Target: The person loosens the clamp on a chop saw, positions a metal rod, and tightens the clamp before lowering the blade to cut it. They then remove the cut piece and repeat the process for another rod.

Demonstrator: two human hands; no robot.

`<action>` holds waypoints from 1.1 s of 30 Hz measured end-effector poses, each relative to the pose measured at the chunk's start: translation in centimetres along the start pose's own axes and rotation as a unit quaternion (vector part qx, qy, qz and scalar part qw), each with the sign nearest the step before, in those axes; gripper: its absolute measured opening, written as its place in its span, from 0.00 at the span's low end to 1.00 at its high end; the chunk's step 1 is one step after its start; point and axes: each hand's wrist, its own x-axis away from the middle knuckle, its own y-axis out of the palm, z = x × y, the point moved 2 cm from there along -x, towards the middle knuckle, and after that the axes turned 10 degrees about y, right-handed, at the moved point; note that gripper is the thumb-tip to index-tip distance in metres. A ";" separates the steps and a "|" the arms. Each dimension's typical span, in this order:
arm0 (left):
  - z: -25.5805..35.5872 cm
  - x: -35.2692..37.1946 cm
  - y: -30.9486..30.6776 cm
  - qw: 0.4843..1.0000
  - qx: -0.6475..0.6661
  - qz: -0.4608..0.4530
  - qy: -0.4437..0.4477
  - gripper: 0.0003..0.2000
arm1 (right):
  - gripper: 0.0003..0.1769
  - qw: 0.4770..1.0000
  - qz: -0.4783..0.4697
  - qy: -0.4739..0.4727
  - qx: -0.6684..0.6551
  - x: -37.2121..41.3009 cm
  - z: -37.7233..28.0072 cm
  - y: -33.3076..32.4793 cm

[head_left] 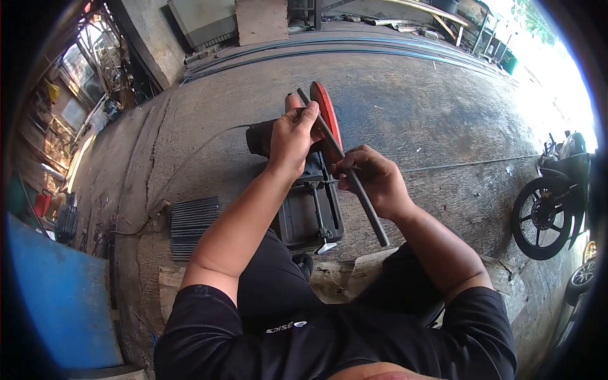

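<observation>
A dark metal rod (pixel 365 204) slants across in front of me, its far end up by the red guard and its near end toward my right knee. My left hand (pixel 292 137) is closed on its upper part, thumb lying along it. Lower down, the fingers of my right hand (pixel 376 180) pinch the same rod. Beneath both hands stands a chop saw (pixel 303 215) with a red blade guard (pixel 324 104) and a clamp screw with a handle (pixel 326 247). My left hand and the rod hide part of the saw.
A stack of short dark rods (pixel 194 218) lies on the ground left of the saw. Long bars (pixel 354 44) stretch across the far floor. A motorcycle wheel (pixel 539 218) is at the right, a blue panel (pixel 63 297) at the left. A cord (pixel 209 140) runs from the saw.
</observation>
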 end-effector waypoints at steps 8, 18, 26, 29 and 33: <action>2.5 1.4 -0.7 0.949 -0.223 -0.201 -0.098 0.23 | 0.05 0.967 0.235 -0.019 0.099 0.1 -1.9 -4.5; 4.3 4.0 2.7 0.921 -0.274 -0.276 0.038 0.16 | 0.12 0.966 0.150 0.075 0.199 0.6 0.3 -1.9; 3.9 5.0 3.3 0.915 -0.293 -0.265 0.083 0.13 | 0.15 0.955 0.115 0.106 0.250 0.7 -0.7 -0.1; 4.4 5.0 3.2 0.904 -0.321 -0.251 0.130 0.13 | 0.17 0.964 0.105 0.100 0.224 0.7 0.0 0.0; 4.5 4.5 2.4 0.921 -0.301 -0.212 0.128 0.11 | 0.19 0.961 0.067 0.017 0.269 0.3 0.2 -0.2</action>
